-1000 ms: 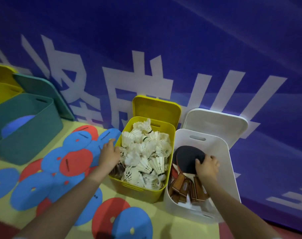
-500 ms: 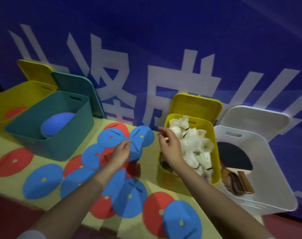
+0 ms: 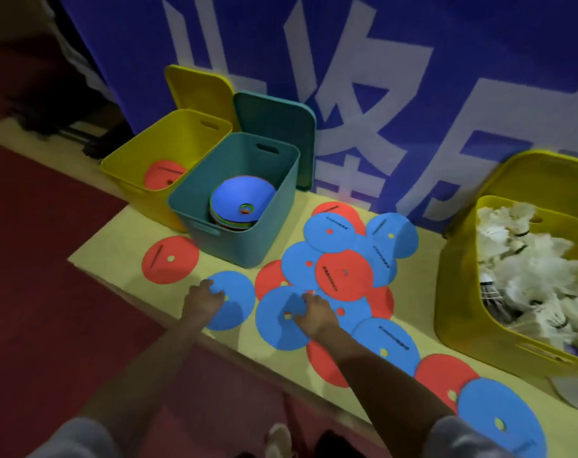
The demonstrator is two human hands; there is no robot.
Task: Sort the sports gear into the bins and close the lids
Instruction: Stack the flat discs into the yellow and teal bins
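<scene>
Step in hand, judged: picking flat blue discs off the yellow desk (image 3: 122, 246) for the teal bin (image 3: 248, 200). Left hand (image 3: 203, 300) sits on a lone blue disc (image 3: 230, 300) near the desk's front edge, fingers curled onto its left rim. Right hand (image 3: 314, 314) is on a second blue disc (image 3: 279, 320), fingers curled near its centre hole; whether either hand pinches or only presses, cannot tell. Discs lie flat, so probably best to slide each to the desk edge or hook the hole, then lift.

Around, big to small: blue banner (image 3: 446, 77) behind; yellow shuttlecock bin (image 3: 462, 309) right, full of shuttlecocks (image 3: 528, 269); teal bin holding a stack of discs, blue on top; yellow bin (image 3: 139, 170) behind it with a red disc (image 3: 163, 175); 2 lids propped open behind them; overlapping red and blue disc pile (image 3: 343, 259) in the middle.

In the way: the right-hand disc touches the pile, so lifting may drag neighbours. Many discs remain; lids not yet closed.
</scene>
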